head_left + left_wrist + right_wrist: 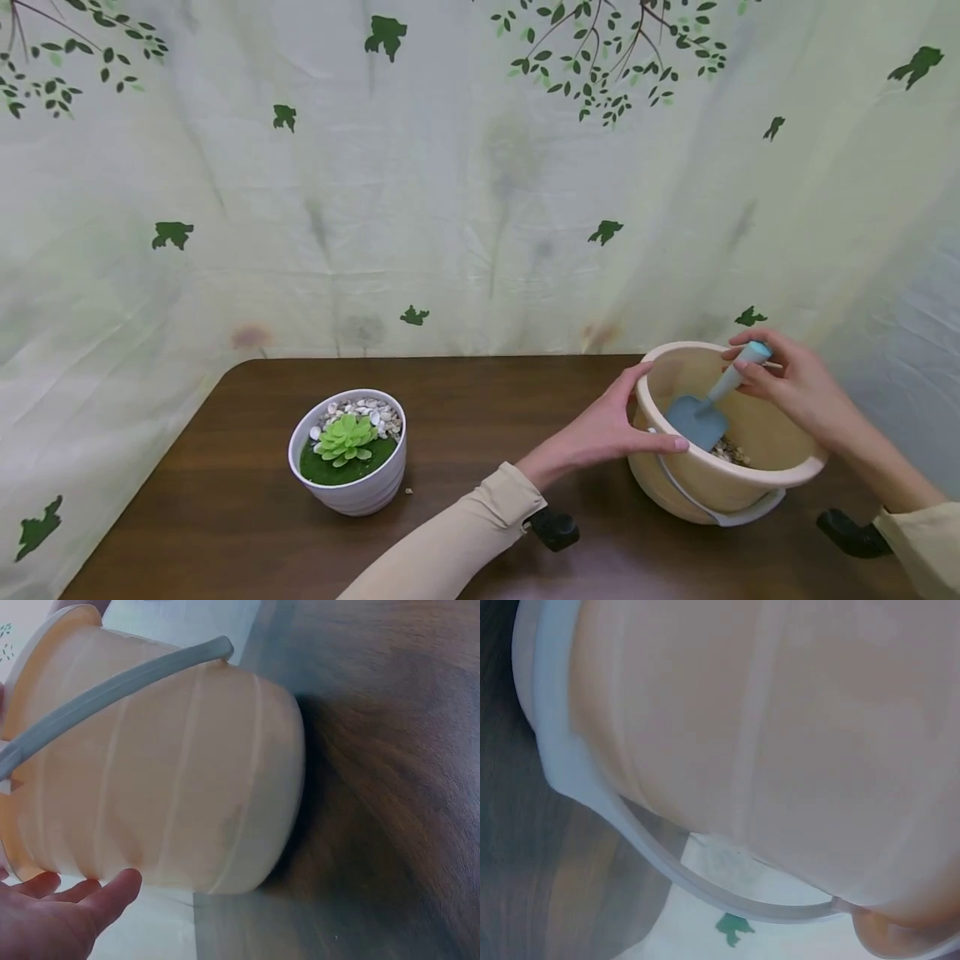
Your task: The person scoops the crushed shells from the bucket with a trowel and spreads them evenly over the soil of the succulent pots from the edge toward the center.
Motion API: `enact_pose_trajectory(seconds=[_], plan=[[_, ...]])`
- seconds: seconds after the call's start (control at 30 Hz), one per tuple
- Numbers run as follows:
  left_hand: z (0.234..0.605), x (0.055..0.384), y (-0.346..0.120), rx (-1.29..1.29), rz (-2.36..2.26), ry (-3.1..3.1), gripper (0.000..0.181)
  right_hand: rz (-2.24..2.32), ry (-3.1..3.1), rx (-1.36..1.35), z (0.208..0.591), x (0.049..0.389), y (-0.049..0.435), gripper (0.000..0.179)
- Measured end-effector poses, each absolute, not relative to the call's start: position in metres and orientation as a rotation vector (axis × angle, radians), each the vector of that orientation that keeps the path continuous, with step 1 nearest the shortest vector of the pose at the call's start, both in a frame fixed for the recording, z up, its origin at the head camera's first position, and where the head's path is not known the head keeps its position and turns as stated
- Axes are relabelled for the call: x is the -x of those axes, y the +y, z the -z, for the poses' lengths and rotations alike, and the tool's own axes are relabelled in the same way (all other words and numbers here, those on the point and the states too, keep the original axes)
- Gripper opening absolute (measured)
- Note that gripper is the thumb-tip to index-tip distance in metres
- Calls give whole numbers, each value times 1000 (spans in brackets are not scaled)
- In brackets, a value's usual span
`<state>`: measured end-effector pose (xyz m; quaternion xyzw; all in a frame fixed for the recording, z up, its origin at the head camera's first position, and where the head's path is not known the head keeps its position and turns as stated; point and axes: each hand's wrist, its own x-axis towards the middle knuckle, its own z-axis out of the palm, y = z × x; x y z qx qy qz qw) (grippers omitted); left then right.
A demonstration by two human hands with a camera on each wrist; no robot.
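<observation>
A cream-coloured bucket (678,483) with a grey carrying handle (742,517) stands on the table at the right, tilted toward me. My left hand (600,425) holds it by the left side, thumb along the near rim and fingers round the wall. The left wrist view shows fingertips (120,892) against the ribbed wall. With my right hand (798,379) I pinch the pale blue grip of a toy shovel (699,423). The shovel's blue blade hangs inside the bucket, over a small heap of pebbles (729,452) at the bottom. In the right wrist view the bucket's side (780,750) fills most of the picture.
A white ribbed pot (356,500) with a green succulent (346,439), green moss-like cover and white pebbles stands left on the brown wooden table (480,400). One small pebble (408,492) lies beside it. A leaf-patterned curtain (465,183) hangs behind the table.
</observation>
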<state>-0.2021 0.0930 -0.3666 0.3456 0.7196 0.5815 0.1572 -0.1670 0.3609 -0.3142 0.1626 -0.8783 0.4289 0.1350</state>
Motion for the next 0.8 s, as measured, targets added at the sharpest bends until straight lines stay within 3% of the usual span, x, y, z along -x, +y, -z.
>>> enact_pose_trajectory(seconds=[0.8], plan=[[368,199,96,-889,-1767,1929,94,-1310,-2732,-449,314,171,361,33]])
